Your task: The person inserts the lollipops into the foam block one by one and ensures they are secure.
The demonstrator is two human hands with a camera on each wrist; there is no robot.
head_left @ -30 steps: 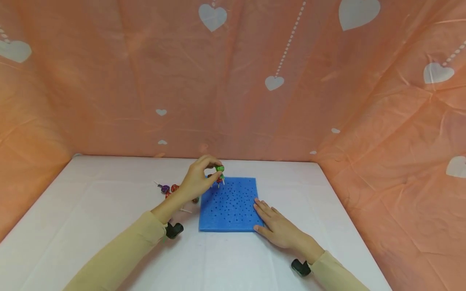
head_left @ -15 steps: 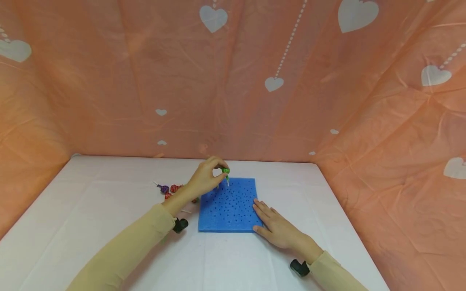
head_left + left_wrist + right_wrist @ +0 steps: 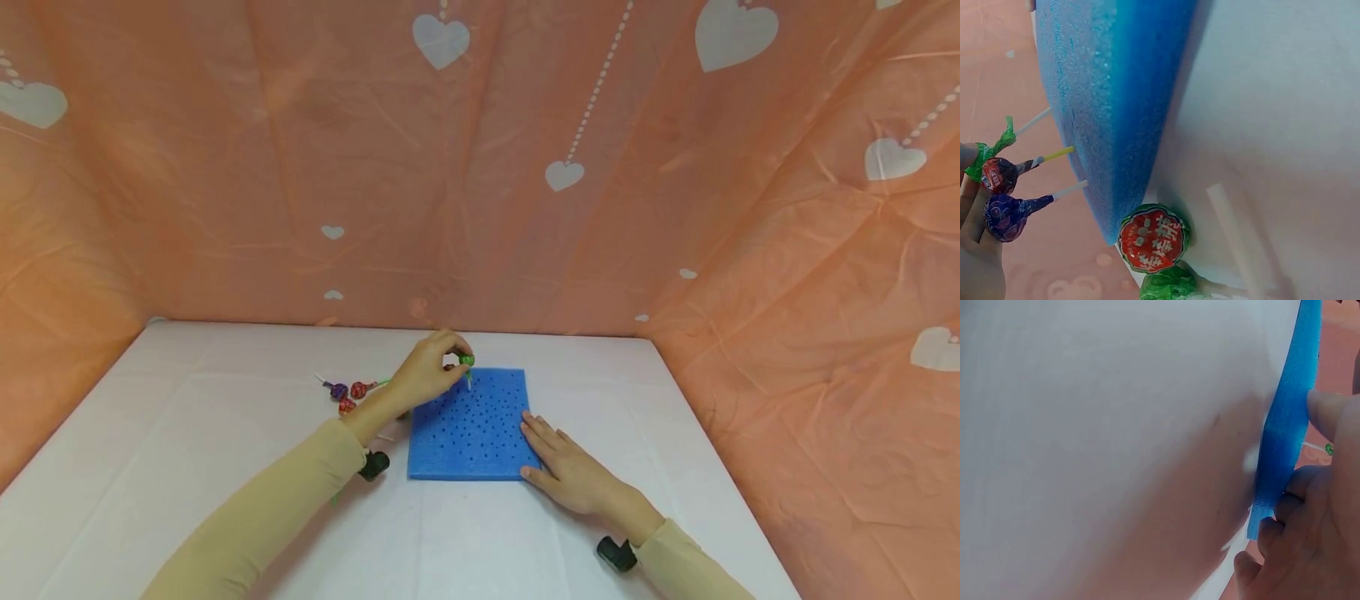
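My left hand (image 3: 431,367) pinches a green-wrapped lollipop (image 3: 467,360) by its candy end, over the far part of a blue foam board (image 3: 472,454) dotted with holes. Its white stick points down and meets the board's surface; how deep it sits, I cannot tell. In the left wrist view, a dark red lollipop (image 3: 1000,175) on a yellow stick and a purple lollipop (image 3: 1005,217) on a white stick stand in the board beside the fingers. My right hand (image 3: 573,471) rests on the board's near right edge, fingers extended.
Several loose lollipops lie on the white table (image 3: 187,450) left of the board, among them a purple one (image 3: 339,391) and a red one (image 3: 359,389). A red-and-green lollipop (image 3: 1152,240) lies close to the board's side. An orange heart-patterned curtain (image 3: 480,250) hangs behind.
My left hand has moved right with the green lollipop, then down slightly, bringing its stick to the board. The right hand has stayed in place.
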